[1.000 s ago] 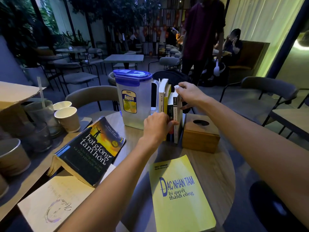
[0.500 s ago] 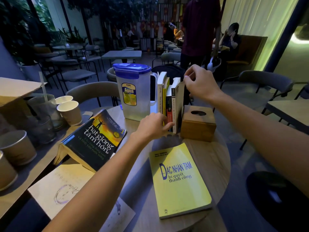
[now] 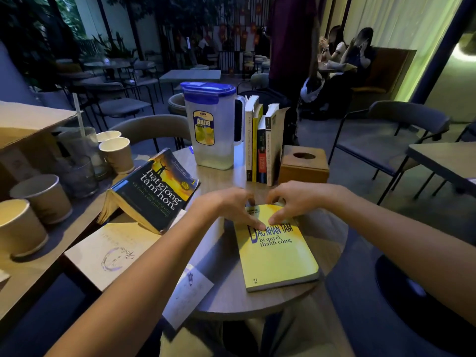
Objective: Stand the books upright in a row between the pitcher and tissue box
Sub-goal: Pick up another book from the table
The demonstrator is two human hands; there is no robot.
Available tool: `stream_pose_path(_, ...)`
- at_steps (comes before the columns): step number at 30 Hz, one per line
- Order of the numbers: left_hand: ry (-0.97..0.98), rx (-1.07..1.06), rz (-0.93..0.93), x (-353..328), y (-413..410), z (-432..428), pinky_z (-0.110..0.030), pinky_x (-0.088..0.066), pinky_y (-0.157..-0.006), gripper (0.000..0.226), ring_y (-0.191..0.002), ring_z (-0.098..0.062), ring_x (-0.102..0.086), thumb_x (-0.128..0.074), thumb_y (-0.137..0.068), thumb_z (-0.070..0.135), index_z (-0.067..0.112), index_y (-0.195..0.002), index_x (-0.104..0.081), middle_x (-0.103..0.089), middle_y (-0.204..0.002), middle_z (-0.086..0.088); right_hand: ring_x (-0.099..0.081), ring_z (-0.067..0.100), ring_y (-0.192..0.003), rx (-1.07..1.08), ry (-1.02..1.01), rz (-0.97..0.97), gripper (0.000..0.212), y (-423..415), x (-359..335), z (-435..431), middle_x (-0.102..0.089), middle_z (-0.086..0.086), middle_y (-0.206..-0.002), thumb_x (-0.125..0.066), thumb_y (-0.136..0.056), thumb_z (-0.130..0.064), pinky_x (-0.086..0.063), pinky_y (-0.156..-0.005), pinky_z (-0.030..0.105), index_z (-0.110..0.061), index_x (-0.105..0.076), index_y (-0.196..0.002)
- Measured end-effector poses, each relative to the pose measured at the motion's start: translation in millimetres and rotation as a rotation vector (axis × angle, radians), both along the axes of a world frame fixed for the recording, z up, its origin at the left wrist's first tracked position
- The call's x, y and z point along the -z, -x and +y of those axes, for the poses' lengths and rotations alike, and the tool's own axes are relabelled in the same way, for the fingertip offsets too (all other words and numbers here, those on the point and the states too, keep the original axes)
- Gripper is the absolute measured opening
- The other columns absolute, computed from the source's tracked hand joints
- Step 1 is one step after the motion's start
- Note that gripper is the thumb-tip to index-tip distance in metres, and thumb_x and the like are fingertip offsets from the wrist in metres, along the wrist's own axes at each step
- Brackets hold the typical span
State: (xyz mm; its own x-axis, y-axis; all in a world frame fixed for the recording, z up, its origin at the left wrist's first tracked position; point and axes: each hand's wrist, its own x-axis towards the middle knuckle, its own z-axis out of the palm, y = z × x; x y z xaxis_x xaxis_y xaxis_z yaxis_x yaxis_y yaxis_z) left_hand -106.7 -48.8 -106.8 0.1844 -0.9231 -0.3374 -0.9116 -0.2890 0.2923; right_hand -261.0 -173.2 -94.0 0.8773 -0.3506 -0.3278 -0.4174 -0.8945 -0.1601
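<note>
Several books (image 3: 262, 143) stand upright in a row between the clear pitcher (image 3: 210, 124) with a blue lid and the wooden tissue box (image 3: 304, 164). A yellow book (image 3: 277, 256) lies flat on the round table (image 3: 231, 300) in front of them. My left hand (image 3: 229, 207) and my right hand (image 3: 296, 199) rest on its far end, fingers curled over the top edge. A dark book with an orange cover picture (image 3: 154, 189) lies tilted at the left, propped on a pale flat book (image 3: 113, 251).
Paper cups (image 3: 117, 153) and a glass with a straw stand on the side table at left. A loose paper card (image 3: 185, 295) hangs over the table's front edge. Chairs surround the table; people sit and stand at the back right.
Both hands left the upright row and came down toward me onto the yellow book. The row stands on its own.
</note>
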Motion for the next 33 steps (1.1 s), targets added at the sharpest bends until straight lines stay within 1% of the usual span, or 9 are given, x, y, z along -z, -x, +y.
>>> stream_pose_path(2,-0.011,-0.024,0.015,1.7,0.3,1.2,-0.034,-0.051,-0.089,0.086,-0.11,-0.02,-0.057,-0.079,-0.068,0.068,0.024,-0.138,-0.052,-0.059,-0.13,0.0,-0.054,0.015,-0.121,0.004,-0.005,0.006,0.068,-0.6,3.9,-2.4,-0.058,-0.006,-0.134,-0.072,-0.082,-0.059,-0.048,-0.097,0.033,-0.027,-0.054,-0.14)
stream_pose_path(6,-0.048,-0.063,0.063,-0.2,5.5,4.7,-0.028,-0.051,-0.073,0.078,-0.103,-0.02,-0.061,-0.08,-0.073,0.061,0.018,-0.133,-0.054,-0.062,-0.118,0.0,-0.053,0.013,-0.121,0.023,-0.08,0.004,0.066,-2.1,6.0,-2.2,-0.057,-0.005,-0.132,-0.074,-0.084,-0.051,-0.047,-0.097,0.03,-0.024,-0.053,-0.141)
stream_pose_path(10,-0.072,-0.076,0.108,0.2,6.4,6.2,-0.031,-0.053,-0.084,0.074,-0.106,-0.021,-0.063,-0.08,-0.075,0.058,0.014,-0.13,-0.058,-0.066,-0.117,-0.001,-0.055,0.013,-0.114,0.052,-0.135,-0.004,0.067,-5.9,7.3,-1.2,-0.058,-0.005,-0.125,-0.078,-0.083,-0.046,-0.048,-0.091,0.027,-0.02,-0.051,-0.139)
stream_pose_path(16,-0.009,-0.118,0.183,-1.8,-5.1,11.0,-0.028,-0.052,-0.079,0.066,-0.104,-0.019,-0.06,-0.081,-0.079,0.049,0.017,-0.129,-0.051,-0.061,-0.117,0.001,-0.058,0.01,-0.103,0.051,-0.173,-0.001,0.054,-9.1,-0.3,-1.2,-0.059,-0.009,-0.114,-0.081,-0.08,-0.046,-0.052,-0.088,0.029,-0.031,-0.049,-0.122)
stream_pose_path(21,-0.034,-0.121,0.383,-7.6,-20.3,17.4,-0.037,-0.053,-0.099,0.06,-0.113,-0.024,-0.066,-0.082,-0.079,0.048,0.015,-0.125,-0.062,-0.071,-0.121,-0.004,-0.059,0.009,-0.1,0.033,-0.228,-0.078,0.049,-7.8,-13.2,7.1,-0.059,-0.011,-0.109,-0.081,-0.081,-0.039,-0.051,-0.08,0.025,-0.028,-0.053,-0.12)
stream_pose_path(25,0.136,-0.092,0.615,-39.8,-25.8,25.7,-0.039,-0.056,-0.098,0.04,-0.111,-0.024,-0.069,-0.069,-0.093,0.038,0.017,-0.126,-0.061,-0.073,-0.118,-0.009,-0.062,0.003,-0.098,0.027,-0.204,-0.249,0.035,7.0,-57.5,-3.9,-0.062,-0.017,-0.109,-0.073,-0.089,-0.036,-0.048,-0.082,0.026,-0.033,-0.058,-0.12)
stream_pose_path(29,0.448,-0.112,0.613,-79.4,-16.6,23.1,-0.019,-0.051,-0.064,0.036,-0.08,-0.005,-0.068,-0.065,-0.094,0.04,0.014,-0.118,-0.064,-0.073,-0.101,-0.008,-0.071,0.007,-0.091,0.054,-0.293,-0.379,0.015,23.0,-102.6,-21.6,-0.071,-0.007,-0.101,-0.066,-0.095,-0.023,-0.055,-0.073,0.023,-0.021,-0.069,-0.109)
stream_pose_path(30,0.534,-0.129,0.635,-86.5,-14.9,21.7,-0.017,-0.05,-0.06,0.036,-0.078,-0.004,-0.068,-0.066,-0.094,0.04,0.013,-0.117,-0.065,-0.074,-0.099,-0.006,-0.071,0.007,-0.091,0.064,-0.298,-0.438,0.014,25.3,-109.8,-25.5,-0.071,-0.005,-0.102,-0.066,-0.095,-0.019,-0.057,-0.072,0.022,-0.019,-0.07,-0.108)
stream_pose_path(33,0.712,-0.149,0.788,-99.3,-14.8,17.8,-0.023,-0.055,-0.068,0.035,-0.101,-0.016,-0.072,-0.068,-0.093,0.033,0.011,-0.121,-0.068,-0.076,-0.109,-0.006,-0.071,0.008,-0.095,0.079,-0.235,-0.617,0.014,27.9,-128.6,-39.0,-0.071,-0.004,-0.105,-0.064,-0.095,-0.014,-0.06,-0.076,0.024,-0.021,-0.069,-0.106)
